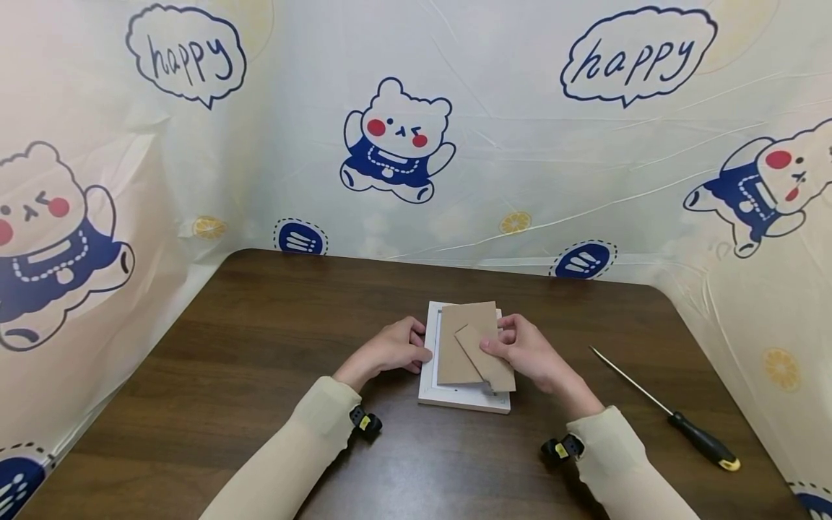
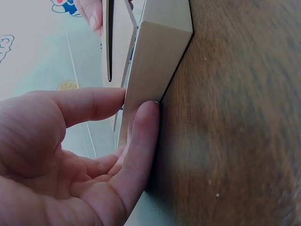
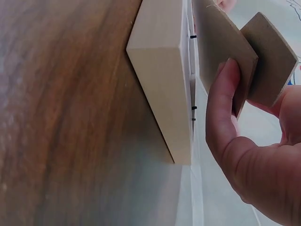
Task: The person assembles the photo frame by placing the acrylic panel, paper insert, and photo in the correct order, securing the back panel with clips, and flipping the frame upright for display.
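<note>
A white frame [image 1: 432,390] lies on the table, its recessed side up. My left hand [image 1: 394,345] holds its left side, thumb on the rim and a finger low against the outer wall in the left wrist view. Above the frame is a brown backing board [image 1: 458,354] with a narrower slanted flap [image 1: 489,361] on it. My right hand [image 1: 526,352] pinches the board's right part, thumb on the flap side and fingers under the board. In the right wrist view the board [image 3: 230,52] is raised off the frame [image 3: 162,94], and small dark tabs show along the frame's inner edge.
A screwdriver [image 1: 698,437] with a black and yellow handle lies on the table [image 1: 260,347] to the right of my right hand. A printed curtain [image 1: 494,166] with bears stands behind the table and along both sides.
</note>
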The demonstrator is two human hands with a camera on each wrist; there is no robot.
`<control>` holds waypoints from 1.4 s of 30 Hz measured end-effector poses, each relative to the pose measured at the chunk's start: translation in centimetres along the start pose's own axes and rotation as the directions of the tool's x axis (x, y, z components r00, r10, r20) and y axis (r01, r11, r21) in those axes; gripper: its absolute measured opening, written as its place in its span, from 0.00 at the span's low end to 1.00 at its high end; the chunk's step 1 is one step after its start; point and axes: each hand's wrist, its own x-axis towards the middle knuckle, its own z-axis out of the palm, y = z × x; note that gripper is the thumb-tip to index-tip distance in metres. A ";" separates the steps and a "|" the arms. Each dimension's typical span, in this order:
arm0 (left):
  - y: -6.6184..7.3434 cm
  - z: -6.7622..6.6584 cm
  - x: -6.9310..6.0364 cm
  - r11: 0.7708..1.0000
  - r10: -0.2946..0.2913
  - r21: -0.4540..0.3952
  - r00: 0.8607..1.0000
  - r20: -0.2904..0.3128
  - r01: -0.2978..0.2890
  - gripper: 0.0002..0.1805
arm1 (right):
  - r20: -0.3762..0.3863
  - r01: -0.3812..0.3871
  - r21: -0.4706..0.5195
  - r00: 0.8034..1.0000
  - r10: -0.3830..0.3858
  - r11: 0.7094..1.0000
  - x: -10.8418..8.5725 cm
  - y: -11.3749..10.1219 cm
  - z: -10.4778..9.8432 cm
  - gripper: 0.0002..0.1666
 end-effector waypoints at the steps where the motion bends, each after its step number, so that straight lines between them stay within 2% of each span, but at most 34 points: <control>1: 0.0 0.0 0.0 1.000 -0.002 -0.003 1.000 0.000 0.002 0.29 | 0.003 -0.001 0.005 1.000 0.001 1.000 0.0 0.0 0.1 0.37; 14: 0.1 0.0 -0.1 1.000 -0.002 0.000 1.000 0.005 0.002 0.29 | 0.000 -0.021 -0.010 1.000 0.021 1.000 0.2 0.3 0.6 0.35; 21: 0.1 0.0 -0.1 1.000 0.003 -0.007 1.000 0.006 -0.003 0.29 | -0.042 -0.010 -0.096 0.999 0.006 0.995 0.1 0.4 1.0 0.35; 29: 0.0 0.0 -0.1 1.000 0.003 -0.001 1.000 -0.003 -0.003 0.29 | -0.104 0.021 -0.299 0.993 -0.054 0.954 0.0 0.1 1.2 0.37; 42: 0.0 -0.1 -0.1 1.000 -0.002 -0.001 1.000 0.003 0.002 0.29 | -0.092 0.067 -0.413 0.989 -0.115 0.908 -0.2 0.0 1.3 0.41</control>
